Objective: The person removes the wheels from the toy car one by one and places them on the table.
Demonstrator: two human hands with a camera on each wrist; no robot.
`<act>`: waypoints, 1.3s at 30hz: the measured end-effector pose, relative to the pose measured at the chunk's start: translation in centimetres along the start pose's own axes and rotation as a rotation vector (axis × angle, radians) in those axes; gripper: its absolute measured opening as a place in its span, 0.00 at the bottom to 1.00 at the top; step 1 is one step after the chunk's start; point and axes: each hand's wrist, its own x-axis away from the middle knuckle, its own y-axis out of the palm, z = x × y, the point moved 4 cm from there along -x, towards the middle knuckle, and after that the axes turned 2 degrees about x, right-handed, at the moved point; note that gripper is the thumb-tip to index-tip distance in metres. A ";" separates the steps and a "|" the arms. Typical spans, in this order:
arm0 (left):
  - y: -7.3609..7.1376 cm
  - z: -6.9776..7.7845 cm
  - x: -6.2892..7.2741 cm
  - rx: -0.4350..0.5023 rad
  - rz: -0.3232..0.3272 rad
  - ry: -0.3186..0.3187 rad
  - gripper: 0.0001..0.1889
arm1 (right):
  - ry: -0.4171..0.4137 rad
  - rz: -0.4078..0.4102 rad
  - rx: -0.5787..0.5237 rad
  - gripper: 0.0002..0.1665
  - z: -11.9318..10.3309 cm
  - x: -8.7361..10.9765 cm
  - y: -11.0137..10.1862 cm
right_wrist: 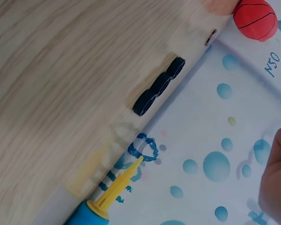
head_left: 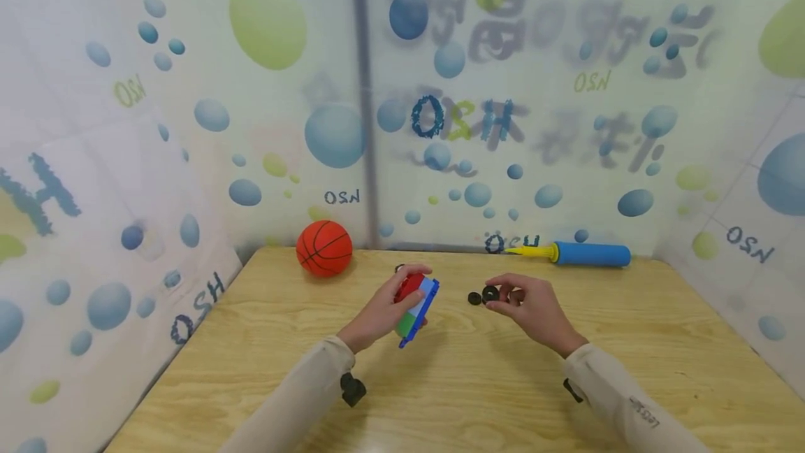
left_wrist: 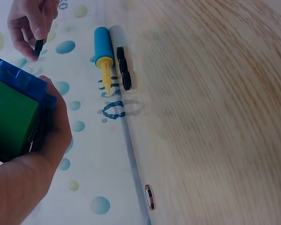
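Observation:
My left hand (head_left: 381, 310) grips a toy car body (head_left: 411, 303) built of blocks, tilted above the table. Red, light blue and green blocks show on its blue base; the left wrist view has the green block (left_wrist: 11, 122) and blue base (left_wrist: 25, 82) up close. Between thumb and fingertips, my right hand (head_left: 534, 306) pinches a small black wheel (left_wrist: 38, 48). Beyond that hand, several black wheels (right_wrist: 159, 85) stand touching in a row on the table. The right wrist view catches only part of the right hand (right_wrist: 277, 176), with the held wheel out of frame.
On the wooden table (head_left: 302, 383), an orange-red basketball (head_left: 323, 249) sits at the back left. A blue hand pump (head_left: 594, 254) with a yellow nozzle lies at the back right. A small round disc (left_wrist: 150, 197) lies near the rear edge. Patterned curtains surround the table.

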 end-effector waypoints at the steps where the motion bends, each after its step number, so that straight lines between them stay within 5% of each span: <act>1: 0.0 -0.1 0.0 -0.005 0.001 -0.002 0.22 | 0.002 -0.003 0.013 0.16 0.1 0.0 -0.1; 39: 0.0 -0.3 0.6 -0.045 -0.130 0.034 0.24 | 0.122 -0.242 0.214 0.15 6.9 -1.7 -1.0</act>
